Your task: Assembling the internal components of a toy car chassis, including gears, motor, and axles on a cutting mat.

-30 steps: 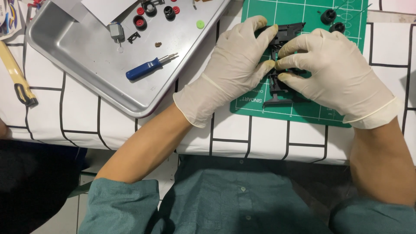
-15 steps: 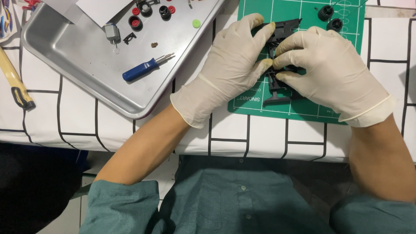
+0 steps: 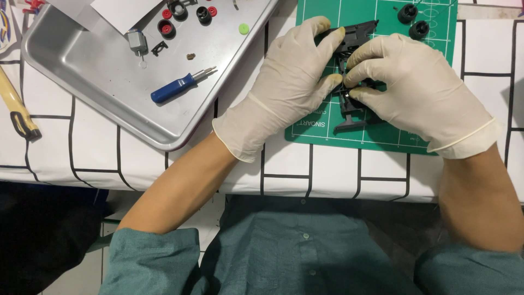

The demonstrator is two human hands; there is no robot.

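Note:
Both my hands wear pale latex gloves and meet over a green cutting mat [image 3: 382, 136]. My left hand [image 3: 289, 82] grips the left side of a black plastic chassis [image 3: 352, 109] that rests on the mat. My right hand [image 3: 415, 87] pinches the same chassis from the right, fingertips pressed at its middle. Most of the black part is hidden under the fingers; its top end and bottom end stick out.
Two black wheels [image 3: 413, 21] lie at the mat's top right. A metal tray [image 3: 109, 104] at the left holds a blue screwdriver [image 3: 177, 86], a small motor [image 3: 135, 41], red and black wheels [image 3: 180, 16] and a green disc [image 3: 244, 28]. A yellow-handled tool [image 3: 16, 106] lies far left.
The view has shifted slightly, so everything sits a little higher and further left in the picture. Both hands stay closed on the black chassis with only small finger movement.

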